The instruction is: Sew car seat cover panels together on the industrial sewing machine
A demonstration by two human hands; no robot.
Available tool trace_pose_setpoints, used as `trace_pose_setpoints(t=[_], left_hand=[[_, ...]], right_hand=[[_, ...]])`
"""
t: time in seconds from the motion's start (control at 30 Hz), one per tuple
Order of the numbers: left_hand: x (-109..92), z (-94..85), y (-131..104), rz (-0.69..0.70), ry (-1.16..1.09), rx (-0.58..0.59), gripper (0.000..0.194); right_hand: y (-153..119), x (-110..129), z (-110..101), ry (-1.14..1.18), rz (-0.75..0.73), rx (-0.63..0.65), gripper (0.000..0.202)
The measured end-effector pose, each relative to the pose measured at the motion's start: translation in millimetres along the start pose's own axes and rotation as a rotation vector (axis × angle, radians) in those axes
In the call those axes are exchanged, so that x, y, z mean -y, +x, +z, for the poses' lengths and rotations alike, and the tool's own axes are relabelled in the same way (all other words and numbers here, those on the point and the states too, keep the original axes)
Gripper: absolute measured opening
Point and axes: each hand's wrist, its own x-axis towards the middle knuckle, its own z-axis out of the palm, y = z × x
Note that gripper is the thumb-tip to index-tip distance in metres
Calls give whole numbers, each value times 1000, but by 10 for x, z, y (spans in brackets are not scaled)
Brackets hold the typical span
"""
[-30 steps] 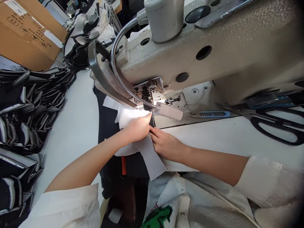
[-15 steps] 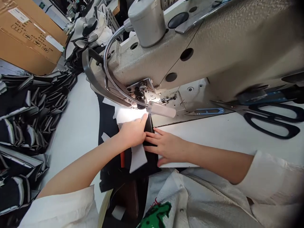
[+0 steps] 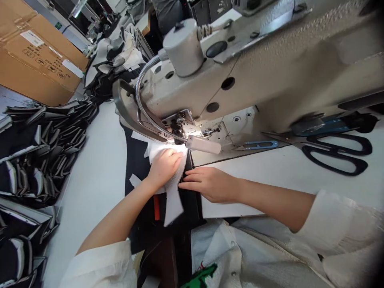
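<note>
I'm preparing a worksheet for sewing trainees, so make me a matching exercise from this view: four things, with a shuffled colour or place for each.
Column one:
1. Left hand
2. Scissors
3. Thread snips
4. Cardboard box

Column two:
A. Blue
B. Brown, upper left of the picture
C. On the white fabric
D. Black handles

Pairs: 1-C, 2-D, 3-A, 4-B

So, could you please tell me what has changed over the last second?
The lower end of the grey strip has swung left. The right hand has drawn back from the left hand, which stays on the white fabric. The scissors and machine are where they were.
</note>
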Motion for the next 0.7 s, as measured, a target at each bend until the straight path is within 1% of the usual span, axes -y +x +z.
trace_pose_setpoints(t=[0.07,0.1,0.13,0.2,0.27,0.3,0.4,0.5,0.6,0.7], left_hand=[[5,-36,22,-30,-39,13,26],[-8,-73,32,-38,-18,33,25],[-30,-116,40,-39,32,55,23],[-82,-190,48,-19,163,81,22],[-113,-204,47,9,240,65,21],[-113,-181,44,17,234,46,21],[-75,-33,29,-2,70,-21,25],[-65,103,10,-93,-129,-89,31],[-106,128,1,-161,-194,-128,33],[-132,80,0,-124,-171,-94,36]], right_hand=[[62,-24,10,-86,113,-13,29],[116,-31,33,-158,139,-18,23],[177,-37,65,-229,132,-25,20],[292,-40,135,-328,57,-49,21],[356,-29,189,-353,-8,-44,24],[360,-17,202,-349,-18,-28,24],[284,29,179,-328,-11,34,24],[166,71,111,-334,-4,51,26],[94,94,74,-353,0,34,30],[67,101,80,-336,17,-5,32]])
